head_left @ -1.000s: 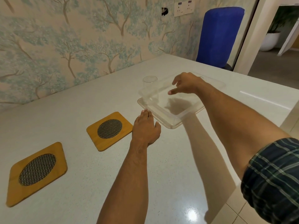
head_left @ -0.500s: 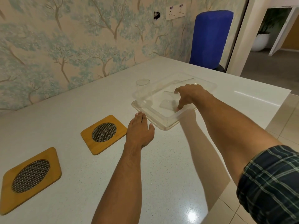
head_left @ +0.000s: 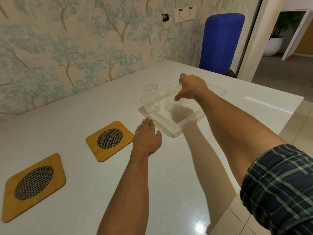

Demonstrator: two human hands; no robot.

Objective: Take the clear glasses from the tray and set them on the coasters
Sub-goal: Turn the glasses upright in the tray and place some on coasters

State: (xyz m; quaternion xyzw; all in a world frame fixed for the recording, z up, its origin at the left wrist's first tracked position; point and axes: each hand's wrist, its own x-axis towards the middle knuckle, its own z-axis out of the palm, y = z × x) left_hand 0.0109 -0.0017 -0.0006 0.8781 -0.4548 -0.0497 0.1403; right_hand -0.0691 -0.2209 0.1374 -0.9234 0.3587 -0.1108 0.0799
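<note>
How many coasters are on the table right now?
2. One coaster lies beside the left hand, near the tray; the other coaster lies nearer the camera at far left. Both are empty.

Wallpaper (head_left: 71, 48) with pale blue trees covers the wall behind the white speckled table (head_left: 84, 192). Two sockets (head_left: 185, 14) sit high beside a small hole (head_left: 165, 17). A blue chair (head_left: 221, 43) stands by the doorway, where a white planter (head_left: 272, 45) rests on grey floor.

I see the tray (head_left: 174, 128) on the table (head_left: 84, 116) at one o'clock, with a glass (head_left: 151, 95) standing in its left corner. Two coasters (head_left: 109, 140) (head_left: 33, 186) lie at ten and eight o'clock. My left hand (head_left: 147, 138) rests between the near coaster and the tray.
</note>
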